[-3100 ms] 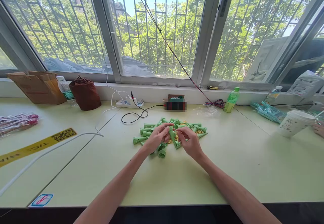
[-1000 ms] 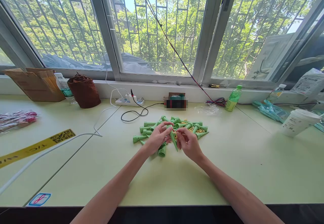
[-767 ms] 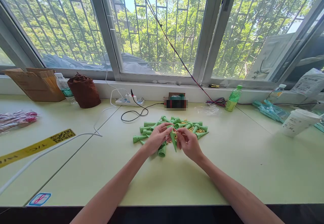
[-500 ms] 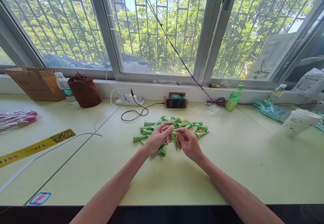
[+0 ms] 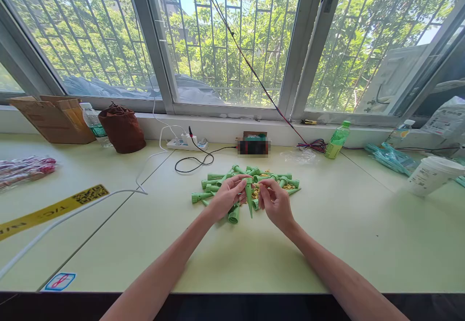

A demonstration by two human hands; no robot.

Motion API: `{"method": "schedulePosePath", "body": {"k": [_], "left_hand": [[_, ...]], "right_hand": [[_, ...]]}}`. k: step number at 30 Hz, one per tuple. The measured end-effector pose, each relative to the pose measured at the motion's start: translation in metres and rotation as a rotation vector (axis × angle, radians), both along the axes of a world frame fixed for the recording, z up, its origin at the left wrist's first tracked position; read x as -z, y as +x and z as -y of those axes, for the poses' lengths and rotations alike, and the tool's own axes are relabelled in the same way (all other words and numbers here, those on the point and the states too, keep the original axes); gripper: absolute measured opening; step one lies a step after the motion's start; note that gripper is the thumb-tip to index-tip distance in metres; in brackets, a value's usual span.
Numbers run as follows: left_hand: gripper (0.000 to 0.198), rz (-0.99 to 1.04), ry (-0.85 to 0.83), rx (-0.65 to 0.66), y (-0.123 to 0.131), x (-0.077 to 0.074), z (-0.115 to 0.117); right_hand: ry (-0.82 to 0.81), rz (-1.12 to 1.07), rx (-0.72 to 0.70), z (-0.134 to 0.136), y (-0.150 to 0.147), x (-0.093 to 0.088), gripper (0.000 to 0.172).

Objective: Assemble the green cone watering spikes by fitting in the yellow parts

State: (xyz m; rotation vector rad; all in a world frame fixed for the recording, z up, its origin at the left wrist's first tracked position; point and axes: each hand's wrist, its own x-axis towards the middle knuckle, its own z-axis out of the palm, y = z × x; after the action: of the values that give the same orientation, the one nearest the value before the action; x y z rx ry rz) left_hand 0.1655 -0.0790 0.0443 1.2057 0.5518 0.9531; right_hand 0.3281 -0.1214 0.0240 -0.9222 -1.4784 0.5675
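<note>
My left hand is closed around the wide top of a green plastic watering spike, its pointed tip hanging down toward me. To the right of it, my right hand is pinched, with what looks like a small yellow piece at the fingertips, close beside the spike. Beneath and behind both hands lies a heap of similar green spikes, with hollow threaded ends. Small yellow pieces are scattered among them; my hands cover part of the heap.
A power strip with cables and a pixelated dark object stand behind the heap. On the left are a brown pouch, a cardboard box and a white cable. A green bottle and a white cup stand right.
My right hand has drawn back slightly to the right, away from the spike. The spike in my left hand now hangs more upright and shows more of its side.
</note>
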Motion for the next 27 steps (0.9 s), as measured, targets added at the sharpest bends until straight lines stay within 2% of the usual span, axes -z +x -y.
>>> {"method": "schedulePosePath", "body": {"k": [6, 13, 21, 27], "left_hand": [[0.04, -0.064, 0.058, -0.007, -0.0005, 0.0009, 0.0019], [0.036, -0.158, 0.176, -0.13, 0.0009, -0.0008, 0.0051], [0.035, -0.231, 0.275, -0.178, 0.0011, -0.0016, 0.0079], [0.034, -0.278, 0.433, -0.272, 0.0043, 0.0008, 0.0098]], "right_hand": [[-0.001, 0.051, -0.025, 0.0014, -0.0005, 0.0005, 0.015], [0.005, 0.079, -0.041, 0.002, -0.0003, 0.0001, 0.014], [-0.002, 0.092, -0.041, 0.0006, -0.0008, -0.0001, 0.015], [-0.043, 0.074, -0.045, -0.0002, -0.0009, 0.0022, 0.019]]}}
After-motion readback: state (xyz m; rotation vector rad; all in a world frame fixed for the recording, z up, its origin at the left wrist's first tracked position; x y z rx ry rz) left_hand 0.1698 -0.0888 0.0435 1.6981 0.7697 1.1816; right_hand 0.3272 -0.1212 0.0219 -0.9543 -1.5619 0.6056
